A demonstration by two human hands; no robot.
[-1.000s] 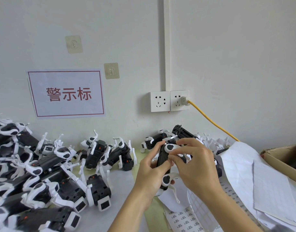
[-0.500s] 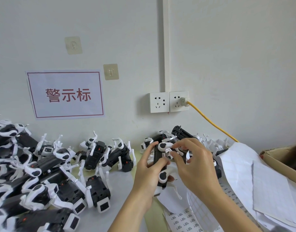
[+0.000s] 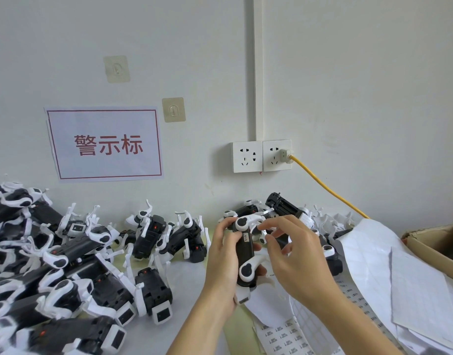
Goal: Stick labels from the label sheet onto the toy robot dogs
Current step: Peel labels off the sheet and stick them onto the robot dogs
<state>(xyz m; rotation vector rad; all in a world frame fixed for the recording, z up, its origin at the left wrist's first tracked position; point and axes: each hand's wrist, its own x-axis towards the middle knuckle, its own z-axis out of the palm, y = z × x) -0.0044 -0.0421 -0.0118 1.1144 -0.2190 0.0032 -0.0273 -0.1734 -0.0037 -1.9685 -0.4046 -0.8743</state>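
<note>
The left hand [image 3: 221, 262] grips a black-and-white plastic toy robot dog [image 3: 244, 257] above the counter [image 3: 184, 278]. The right hand [image 3: 294, 254] hovers at its 3 o'clock, fingers [image 3: 265, 228] curled near a small white label [image 3: 246, 237]. A printed label sheet [image 3: 284, 339] lies at 6 o'clock.

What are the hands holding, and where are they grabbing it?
The left hand grips a toy robot dog around its black body. The right hand has its fingers curled at the dog's upper part; its exact hold cannot be told.
</note>
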